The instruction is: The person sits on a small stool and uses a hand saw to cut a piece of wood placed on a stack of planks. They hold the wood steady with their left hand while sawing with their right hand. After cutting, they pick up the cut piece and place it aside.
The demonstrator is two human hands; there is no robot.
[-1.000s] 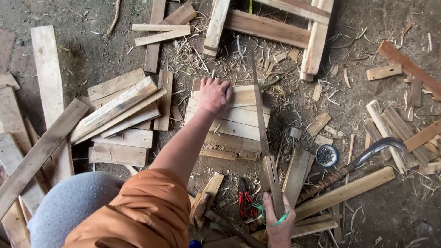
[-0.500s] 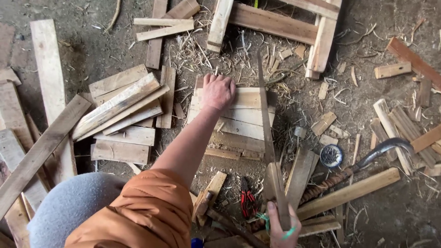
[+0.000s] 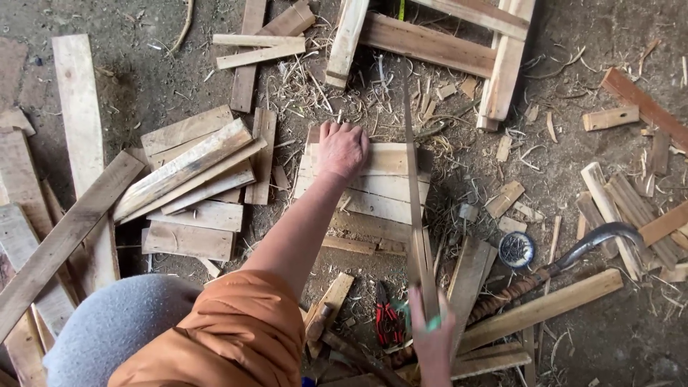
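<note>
Gripping a long thin wooden slat [image 3: 413, 179] near its lower end, right hand [image 3: 432, 333] has fingers closed around it; slat is pale brown, narrow, straight, running up across a stack of short pale boards [image 3: 373, 188] on the dirt ground [image 3: 616, 337]. Left hand [image 3: 342, 149] lies flat, fingers spread, pressing the stack's top left corner. Red-handled pliers [image 3: 387, 320] lie just left of the right hand; a curved sickle [image 3: 573, 254] and small round tin [image 3: 517, 249] to its right.

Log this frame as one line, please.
left hand flat on stacked boards | right hand grips thin wood strip | red pliers nearby on ground
</note>
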